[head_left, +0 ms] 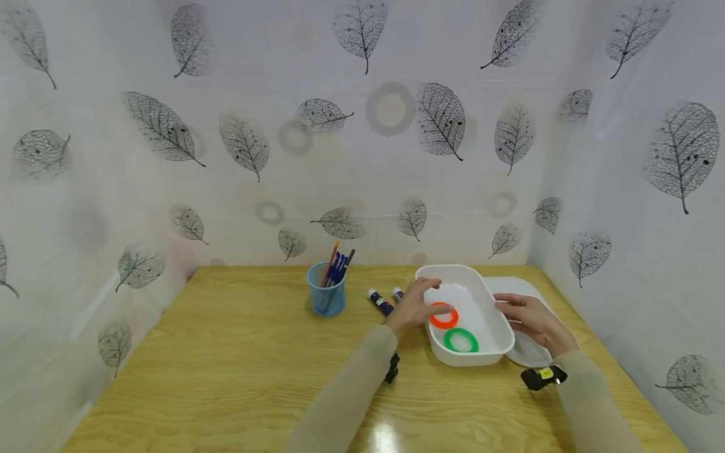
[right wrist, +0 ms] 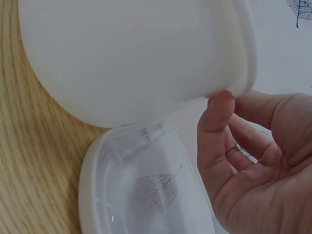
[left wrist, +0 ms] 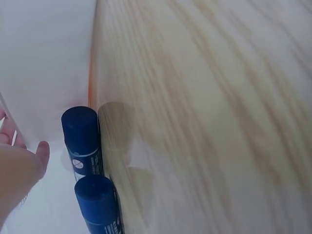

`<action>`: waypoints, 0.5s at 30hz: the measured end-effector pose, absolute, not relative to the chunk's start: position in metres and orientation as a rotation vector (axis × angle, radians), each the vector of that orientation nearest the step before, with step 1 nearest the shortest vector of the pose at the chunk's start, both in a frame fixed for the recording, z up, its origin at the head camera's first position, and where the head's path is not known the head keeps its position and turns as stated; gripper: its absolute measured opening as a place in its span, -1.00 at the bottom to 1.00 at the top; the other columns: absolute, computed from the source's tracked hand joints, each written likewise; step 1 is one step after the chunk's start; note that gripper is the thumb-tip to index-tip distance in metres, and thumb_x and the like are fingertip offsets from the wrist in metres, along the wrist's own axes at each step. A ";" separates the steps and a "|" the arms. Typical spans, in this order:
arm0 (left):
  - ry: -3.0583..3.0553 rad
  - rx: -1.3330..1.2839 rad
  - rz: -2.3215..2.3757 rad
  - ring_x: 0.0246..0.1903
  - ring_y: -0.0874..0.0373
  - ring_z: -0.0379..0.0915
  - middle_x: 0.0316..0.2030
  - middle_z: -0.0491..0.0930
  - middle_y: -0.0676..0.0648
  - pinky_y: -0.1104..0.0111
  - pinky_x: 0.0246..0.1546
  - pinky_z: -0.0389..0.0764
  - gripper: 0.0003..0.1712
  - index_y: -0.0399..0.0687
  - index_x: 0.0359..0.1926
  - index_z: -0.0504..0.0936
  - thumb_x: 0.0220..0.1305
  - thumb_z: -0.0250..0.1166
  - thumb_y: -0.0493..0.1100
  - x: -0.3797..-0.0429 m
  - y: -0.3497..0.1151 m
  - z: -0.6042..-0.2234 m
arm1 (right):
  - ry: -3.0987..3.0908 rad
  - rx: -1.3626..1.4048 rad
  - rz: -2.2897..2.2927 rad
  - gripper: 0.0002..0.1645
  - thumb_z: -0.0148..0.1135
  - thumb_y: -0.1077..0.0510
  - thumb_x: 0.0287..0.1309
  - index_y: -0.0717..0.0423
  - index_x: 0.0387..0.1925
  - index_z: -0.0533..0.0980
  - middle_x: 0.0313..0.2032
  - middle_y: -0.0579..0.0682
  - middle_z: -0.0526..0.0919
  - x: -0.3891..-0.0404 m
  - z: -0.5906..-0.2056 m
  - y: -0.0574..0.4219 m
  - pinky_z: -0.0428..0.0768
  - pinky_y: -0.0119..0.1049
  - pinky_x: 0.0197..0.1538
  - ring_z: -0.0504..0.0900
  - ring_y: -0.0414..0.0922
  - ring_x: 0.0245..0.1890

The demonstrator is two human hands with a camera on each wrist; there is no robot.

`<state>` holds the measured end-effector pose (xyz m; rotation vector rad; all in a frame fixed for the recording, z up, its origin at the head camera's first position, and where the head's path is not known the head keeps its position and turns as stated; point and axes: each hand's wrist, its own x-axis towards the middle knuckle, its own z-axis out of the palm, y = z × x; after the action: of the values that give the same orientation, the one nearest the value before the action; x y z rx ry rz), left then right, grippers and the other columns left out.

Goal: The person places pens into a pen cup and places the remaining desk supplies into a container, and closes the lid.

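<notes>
Two rings, an orange ring (head_left: 443, 325) and a green ring (head_left: 449, 340), lie inside the white box (head_left: 467, 359) at the right of the wooden table (head_left: 226, 365), the orange one partly covered by the thumb of the left hand (head_left: 412, 308). That hand reaches over the box's left rim with its thumb and fingers spread apart and nothing between them; whether the thumb meets the orange ring cannot be told from the head view, and the left wrist view cuts the hand off at its edge. The right hand (head_left: 529, 319) grips the rim on the box's other side with bent fingers, though some fingertips are hidden behind it. A clear lid (right wrist: 122, 204) lies beside the box, its near part overlapped by box and hand in the head view. Two glue sticks (left wrist: 80, 129) lie just left of the box; the left hand hides their lower ends from above, and their small print is too blurred to read. Farther left stands a blue cup (head_left: 328, 305) with pens (head_left: 339, 267) leaning in it, their lower parts only dimly visible through its wall. Both forearms run out of the head view at the bottom.
</notes>
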<state>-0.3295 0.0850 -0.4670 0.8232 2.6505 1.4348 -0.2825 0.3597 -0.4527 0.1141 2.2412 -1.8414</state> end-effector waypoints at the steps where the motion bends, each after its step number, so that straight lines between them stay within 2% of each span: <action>1: 2.631 0.826 1.460 0.08 0.09 0.25 0.01 0.38 0.16 0.23 0.07 0.33 -0.24 0.06 0.20 0.39 -0.05 0.38 0.15 -0.330 0.084 -0.468 | 2.241 0.123 -1.848 -0.29 0.14 0.05 0.19 0.31 0.27 0.16 -0.06 -0.04 0.53 -0.282 -0.453 0.359 0.57 -0.23 -0.15 0.58 -0.18 -0.20; 7: 2.507 0.804 1.606 0.15 0.07 0.24 0.09 0.37 0.20 0.16 0.11 0.31 -0.27 0.10 0.19 0.38 -0.02 0.35 0.15 -0.330 0.073 -0.471 | 2.235 0.137 -1.850 -0.27 0.15 0.04 0.18 0.30 0.27 0.16 -0.06 -0.04 0.53 -0.282 -0.452 0.360 0.56 -0.23 -0.13 0.57 -0.17 -0.19; 12: 2.495 0.754 1.633 0.09 0.09 0.30 0.10 0.36 0.24 0.23 0.05 0.37 -0.27 0.16 0.19 0.38 -0.03 0.34 0.20 -0.334 0.058 -0.473 | 2.253 0.133 -1.826 -0.25 0.14 0.01 0.18 0.29 0.28 0.15 -0.02 -0.02 0.51 -0.281 -0.453 0.361 0.56 -0.22 -0.11 0.56 -0.17 -0.17; 15: 2.497 0.749 1.651 0.08 0.10 0.31 0.11 0.38 0.18 0.26 0.05 0.37 -0.28 0.10 0.19 0.38 -0.02 0.35 0.16 -0.335 0.049 -0.470 | 2.260 0.129 -1.826 -0.25 0.14 0.00 0.18 0.30 0.28 0.15 -0.04 -0.04 0.52 -0.281 -0.452 0.360 0.56 -0.22 -0.11 0.56 -0.17 -0.17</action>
<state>-0.3349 0.0495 -0.4704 0.7489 2.4972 1.6512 -0.2812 0.3601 -0.4517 0.1288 2.2598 -1.8265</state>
